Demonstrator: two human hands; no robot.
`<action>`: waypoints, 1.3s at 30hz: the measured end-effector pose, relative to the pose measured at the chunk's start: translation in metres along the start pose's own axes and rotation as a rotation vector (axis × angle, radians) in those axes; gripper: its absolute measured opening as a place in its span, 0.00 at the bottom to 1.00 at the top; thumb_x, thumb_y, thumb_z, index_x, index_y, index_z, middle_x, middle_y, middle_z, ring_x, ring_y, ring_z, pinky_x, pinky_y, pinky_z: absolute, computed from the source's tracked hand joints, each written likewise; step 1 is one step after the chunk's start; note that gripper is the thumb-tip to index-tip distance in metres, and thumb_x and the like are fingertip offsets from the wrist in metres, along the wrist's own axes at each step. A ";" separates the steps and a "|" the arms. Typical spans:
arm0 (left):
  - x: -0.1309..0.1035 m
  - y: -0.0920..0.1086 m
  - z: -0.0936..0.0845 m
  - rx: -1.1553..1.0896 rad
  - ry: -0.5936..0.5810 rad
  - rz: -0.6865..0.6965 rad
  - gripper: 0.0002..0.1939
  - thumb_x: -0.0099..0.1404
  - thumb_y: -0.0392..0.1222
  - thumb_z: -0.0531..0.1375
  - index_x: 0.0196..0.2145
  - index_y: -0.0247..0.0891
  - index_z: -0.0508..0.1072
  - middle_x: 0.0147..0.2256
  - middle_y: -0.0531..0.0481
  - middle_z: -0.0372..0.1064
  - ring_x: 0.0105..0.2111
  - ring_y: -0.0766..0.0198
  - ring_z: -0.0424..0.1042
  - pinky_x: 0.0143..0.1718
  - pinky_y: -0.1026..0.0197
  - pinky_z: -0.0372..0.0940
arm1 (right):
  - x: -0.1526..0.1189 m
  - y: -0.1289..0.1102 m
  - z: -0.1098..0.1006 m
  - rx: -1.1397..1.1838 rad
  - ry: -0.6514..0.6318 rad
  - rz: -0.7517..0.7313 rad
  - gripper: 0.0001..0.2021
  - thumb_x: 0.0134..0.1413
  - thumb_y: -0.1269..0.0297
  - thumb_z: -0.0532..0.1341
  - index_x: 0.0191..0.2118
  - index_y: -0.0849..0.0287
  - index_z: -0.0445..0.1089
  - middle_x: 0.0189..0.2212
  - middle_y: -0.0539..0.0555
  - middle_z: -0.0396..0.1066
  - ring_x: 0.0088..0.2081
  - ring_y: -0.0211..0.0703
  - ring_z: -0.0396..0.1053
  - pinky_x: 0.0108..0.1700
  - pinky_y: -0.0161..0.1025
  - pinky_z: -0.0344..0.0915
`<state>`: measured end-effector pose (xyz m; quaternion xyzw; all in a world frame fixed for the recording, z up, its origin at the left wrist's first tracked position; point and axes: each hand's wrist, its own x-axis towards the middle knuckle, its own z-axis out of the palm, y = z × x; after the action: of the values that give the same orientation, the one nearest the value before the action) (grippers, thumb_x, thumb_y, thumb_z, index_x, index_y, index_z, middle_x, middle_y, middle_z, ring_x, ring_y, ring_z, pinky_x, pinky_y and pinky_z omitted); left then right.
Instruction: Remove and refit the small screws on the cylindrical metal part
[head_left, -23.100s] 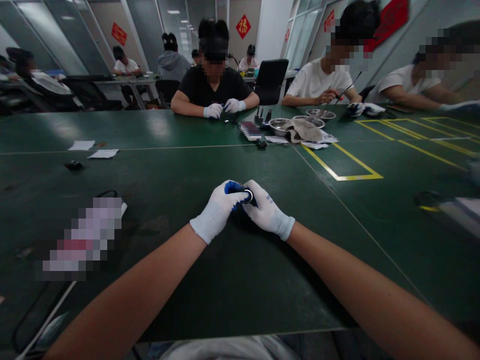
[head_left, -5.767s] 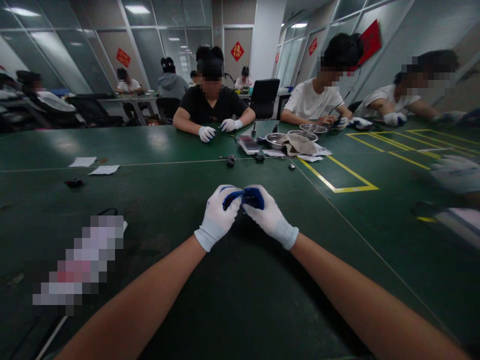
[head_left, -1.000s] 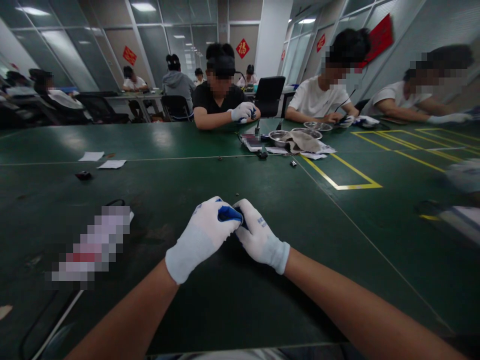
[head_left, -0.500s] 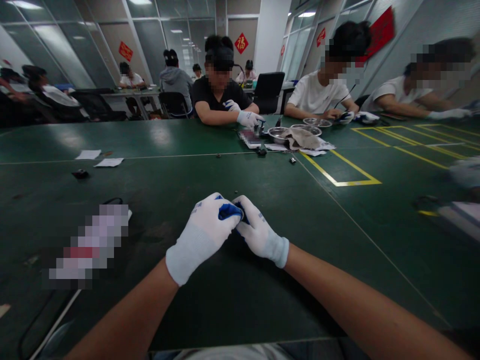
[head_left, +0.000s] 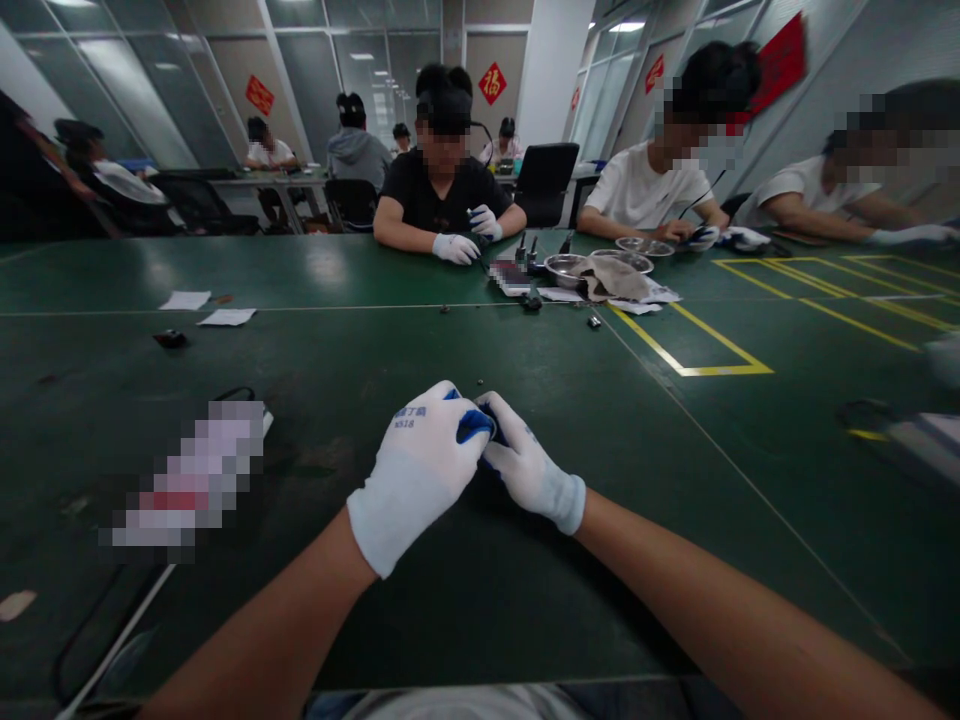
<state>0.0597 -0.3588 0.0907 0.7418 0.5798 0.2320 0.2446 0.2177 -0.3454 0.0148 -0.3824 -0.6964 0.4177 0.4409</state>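
Gloved fingers [head_left: 480, 450] of both hands come together near the centre of the frame, curled nearly closed around a small dark part [head_left: 498, 424]. The left hand [head_left: 420, 450] pinches it from one side, with blue coating showing inside the curl; the right hand [head_left: 529, 465] cups it from the other. Just above them sits a tiny speck [head_left: 480, 382].

Beneath spreads a dark green table [head_left: 675, 560], crossed by thin pale seams and marked with yellow tape [head_left: 724, 370] toward the right. Steel bowls [head_left: 562, 270] and a grey cloth [head_left: 619, 277] stand right of upper centre; paper slips [head_left: 227, 317] lie at left. Across the table sits a person in a black shirt [head_left: 446, 195], with glass partitions [head_left: 315, 80] and a red diamond sign [head_left: 493, 83] behind.

Most of the small dark part is covered by the gloves, so its full shape cannot be told. The oblong object [head_left: 202, 470] at left is pixelated. At the right edge, another object [head_left: 926, 445] is blurred and cut off; both forearms leave the frame at the bottom.
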 end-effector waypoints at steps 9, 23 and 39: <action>0.007 -0.009 -0.008 -0.138 -0.085 -0.031 0.06 0.64 0.40 0.67 0.38 0.38 0.79 0.39 0.48 0.77 0.41 0.55 0.77 0.45 0.54 0.71 | -0.002 -0.003 0.004 -0.071 0.010 -0.009 0.09 0.53 0.67 0.56 0.42 0.54 0.63 0.37 0.52 0.67 0.40 0.47 0.66 0.45 0.47 0.65; 0.005 -0.005 -0.005 -0.203 -0.099 -0.004 0.03 0.66 0.40 0.64 0.35 0.39 0.77 0.37 0.49 0.77 0.39 0.56 0.78 0.43 0.55 0.72 | 0.001 -0.002 -0.001 -0.070 0.020 -0.022 0.10 0.52 0.69 0.58 0.42 0.53 0.63 0.35 0.50 0.67 0.37 0.46 0.65 0.44 0.46 0.66; 0.002 -0.003 -0.001 -0.006 -0.026 -0.005 0.04 0.67 0.41 0.65 0.37 0.41 0.79 0.40 0.48 0.76 0.42 0.54 0.77 0.45 0.54 0.73 | -0.001 -0.004 0.002 -0.058 0.008 -0.035 0.07 0.57 0.68 0.58 0.41 0.53 0.63 0.36 0.51 0.68 0.39 0.46 0.66 0.44 0.46 0.66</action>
<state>0.0571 -0.3563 0.0901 0.7423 0.5779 0.2236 0.2550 0.2152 -0.3485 0.0172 -0.3846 -0.7129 0.3881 0.4397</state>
